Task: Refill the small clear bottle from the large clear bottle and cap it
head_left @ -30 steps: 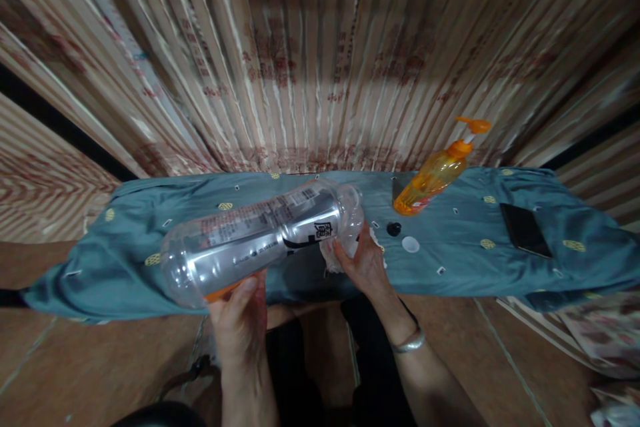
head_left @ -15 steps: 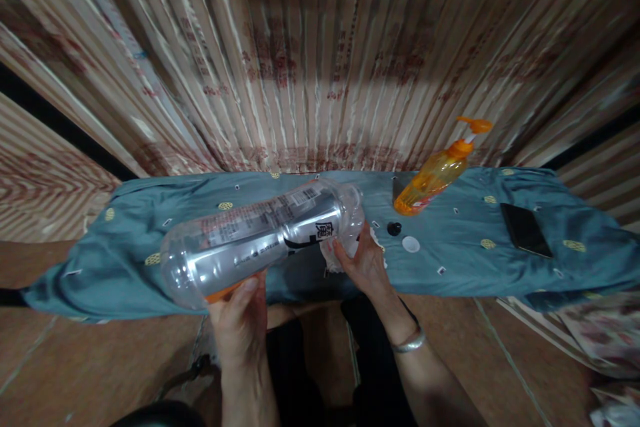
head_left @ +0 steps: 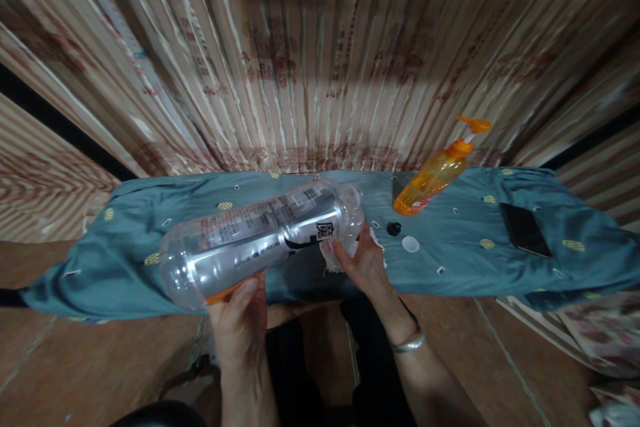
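Over the cloth-covered worktop (head_left: 465,233), the left hand (head_left: 239,320) grips the tilted plastic bottle (head_left: 260,237) near its base and the right hand (head_left: 369,263) its shoulder, well-spread holds that should steady it best with light, even pressure.

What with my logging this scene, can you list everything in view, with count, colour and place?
large bottle: one, clear with silver label, in both hands
pump bottle: one, orange, far side
cap-like piece: one, black, below pump bottle
disc: one, white, beside black piece
crumpled material: one, white, by right hand
phone-like slab: one, black, right
cloth: one, teal, patterned, beneath these
striped backdrop: beige, reddish prints, behind
floor: brown, below
lower-right clutter: too blurred to count
bracelet: one, silvery, right wrist
left hand: one, bare, under bottle's body
right hand: one, bare, at bottle's neck end
legs: two, black-clothed, bottom centre
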Motion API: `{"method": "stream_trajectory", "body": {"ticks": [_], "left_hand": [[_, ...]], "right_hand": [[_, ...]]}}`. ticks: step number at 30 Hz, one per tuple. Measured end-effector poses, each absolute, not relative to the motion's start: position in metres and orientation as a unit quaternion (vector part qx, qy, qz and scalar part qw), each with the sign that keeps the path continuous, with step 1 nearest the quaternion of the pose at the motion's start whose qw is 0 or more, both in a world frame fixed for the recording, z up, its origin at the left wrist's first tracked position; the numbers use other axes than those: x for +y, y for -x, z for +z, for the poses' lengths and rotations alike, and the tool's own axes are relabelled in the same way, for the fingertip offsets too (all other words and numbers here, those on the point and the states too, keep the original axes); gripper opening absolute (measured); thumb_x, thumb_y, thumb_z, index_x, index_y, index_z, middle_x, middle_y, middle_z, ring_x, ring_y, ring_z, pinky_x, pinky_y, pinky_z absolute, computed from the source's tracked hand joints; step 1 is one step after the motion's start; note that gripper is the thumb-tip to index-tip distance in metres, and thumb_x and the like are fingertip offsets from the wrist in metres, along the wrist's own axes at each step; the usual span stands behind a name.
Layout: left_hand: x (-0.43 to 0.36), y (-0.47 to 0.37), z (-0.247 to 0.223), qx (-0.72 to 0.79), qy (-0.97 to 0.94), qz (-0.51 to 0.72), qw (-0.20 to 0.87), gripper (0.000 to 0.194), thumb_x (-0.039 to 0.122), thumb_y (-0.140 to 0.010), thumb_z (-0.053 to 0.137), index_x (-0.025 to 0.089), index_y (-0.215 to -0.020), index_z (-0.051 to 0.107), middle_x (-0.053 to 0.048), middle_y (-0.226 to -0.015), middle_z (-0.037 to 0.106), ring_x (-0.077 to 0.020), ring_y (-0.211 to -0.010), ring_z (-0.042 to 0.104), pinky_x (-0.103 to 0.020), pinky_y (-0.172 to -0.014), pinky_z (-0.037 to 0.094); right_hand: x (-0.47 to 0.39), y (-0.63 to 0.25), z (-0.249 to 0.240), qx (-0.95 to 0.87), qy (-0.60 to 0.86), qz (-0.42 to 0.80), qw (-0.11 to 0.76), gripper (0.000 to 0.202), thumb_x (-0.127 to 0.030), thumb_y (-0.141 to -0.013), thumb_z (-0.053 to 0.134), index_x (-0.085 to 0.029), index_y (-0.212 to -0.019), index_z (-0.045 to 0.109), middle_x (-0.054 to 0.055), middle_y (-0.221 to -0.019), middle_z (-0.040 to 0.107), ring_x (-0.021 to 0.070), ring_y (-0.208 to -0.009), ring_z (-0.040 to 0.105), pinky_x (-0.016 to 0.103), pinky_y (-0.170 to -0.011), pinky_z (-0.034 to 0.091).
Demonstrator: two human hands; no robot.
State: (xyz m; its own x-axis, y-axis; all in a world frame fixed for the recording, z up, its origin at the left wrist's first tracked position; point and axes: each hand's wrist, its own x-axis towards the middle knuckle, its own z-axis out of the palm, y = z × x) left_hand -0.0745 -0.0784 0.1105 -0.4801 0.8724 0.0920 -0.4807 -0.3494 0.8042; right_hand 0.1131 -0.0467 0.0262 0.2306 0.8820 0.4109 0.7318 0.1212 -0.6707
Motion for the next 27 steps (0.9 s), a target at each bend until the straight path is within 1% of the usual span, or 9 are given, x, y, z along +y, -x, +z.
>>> {"method": "stream_trajectory", "body": {"ticks": [2, 5, 8, 12, 17, 22, 27], "left_hand": [[-0.0782, 0.0749, 0.1098, 0.364, -0.266, 0.780, 0.434, 0.048, 0.029, -0.051, 0.090, 0.030, -0.096, 0.074, 0.000, -0.103, 0.074, -0.0265, -0.112, 0.063, -0.044, -0.099, 0.052], [-0.0778, 0.0762, 0.1082, 0.365, -0.269, 0.780, 0.431, 0.049, 0.028, -0.052, 0.090, 0.030, -0.098, 0.074, 0.000, -0.106, 0.073, -0.0261, -0.112, 0.063, -0.046, -0.099, 0.051], [-0.0779, 0.0772, 0.1071, 0.365, -0.275, 0.778, 0.431, 0.045, 0.028, -0.053, 0.089, 0.030, -0.095, 0.074, 0.000, -0.106, 0.073, -0.0261, -0.113, 0.063, -0.046, -0.099, 0.052], [-0.0783, 0.0765, 0.1078, 0.363, -0.273, 0.779, 0.432, 0.044, 0.030, -0.052, 0.090, 0.029, -0.094, 0.074, 0.000, -0.105, 0.074, -0.0268, -0.114, 0.062, -0.045, -0.099, 0.051], [-0.0783, 0.0746, 0.1095, 0.361, -0.268, 0.780, 0.435, 0.047, 0.029, -0.051, 0.090, 0.029, -0.095, 0.073, 0.000, -0.106, 0.074, -0.0275, -0.115, 0.062, -0.046, -0.101, 0.049], [-0.0781, 0.0749, 0.1090, 0.359, -0.272, 0.780, 0.434, 0.049, 0.030, -0.052, 0.090, 0.027, -0.099, 0.072, -0.002, -0.107, 0.073, -0.0285, -0.118, 0.061, -0.047, -0.103, 0.049], [-0.0783, 0.0765, 0.1081, 0.364, -0.284, 0.775, 0.432, 0.047, 0.030, -0.054, 0.089, 0.029, -0.098, 0.071, 0.000, -0.103, 0.073, -0.0274, -0.117, 0.061, -0.047, -0.102, 0.049]], "right_hand": [[-0.0469, -0.1129, 0.0269, -0.614, 0.658, 0.091, 0.426, 0.072, -0.046, -0.085, 0.058, -0.005, -0.141, 0.038, 0.026, -0.121, 0.066, 0.0366, -0.110, 0.066, 0.056, -0.088, 0.057], [-0.0473, -0.1126, 0.0279, -0.618, 0.654, 0.095, 0.427, 0.071, -0.044, -0.086, 0.059, -0.008, -0.142, 0.037, 0.025, -0.122, 0.065, 0.0369, -0.109, 0.066, 0.058, -0.087, 0.056], [-0.0474, -0.1125, 0.0289, -0.615, 0.653, 0.094, 0.431, 0.071, -0.042, -0.086, 0.062, -0.009, -0.143, 0.036, 0.026, -0.123, 0.064, 0.0372, -0.109, 0.066, 0.060, -0.087, 0.056], [-0.0477, -0.1128, 0.0310, -0.613, 0.652, 0.117, 0.430, 0.068, -0.041, -0.086, 0.061, -0.009, -0.141, 0.038, 0.025, -0.119, 0.066, 0.0372, -0.107, 0.067, 0.060, -0.085, 0.057], [-0.0483, -0.1127, 0.0309, -0.610, 0.656, 0.115, 0.430, 0.065, -0.039, -0.085, 0.062, -0.014, -0.140, 0.039, 0.023, -0.120, 0.066, 0.0369, -0.109, 0.066, 0.061, -0.087, 0.056], [-0.0483, -0.1119, 0.0312, -0.607, 0.658, 0.119, 0.430, 0.066, -0.039, -0.084, 0.062, -0.012, -0.140, 0.039, 0.024, -0.122, 0.065, 0.0373, -0.111, 0.065, 0.062, -0.087, 0.056], [-0.0479, -0.1122, 0.0301, -0.607, 0.657, 0.111, 0.434, 0.066, -0.040, -0.084, 0.062, -0.016, -0.141, 0.039, 0.022, -0.122, 0.066, 0.0359, -0.108, 0.066, 0.061, -0.085, 0.057]]}}
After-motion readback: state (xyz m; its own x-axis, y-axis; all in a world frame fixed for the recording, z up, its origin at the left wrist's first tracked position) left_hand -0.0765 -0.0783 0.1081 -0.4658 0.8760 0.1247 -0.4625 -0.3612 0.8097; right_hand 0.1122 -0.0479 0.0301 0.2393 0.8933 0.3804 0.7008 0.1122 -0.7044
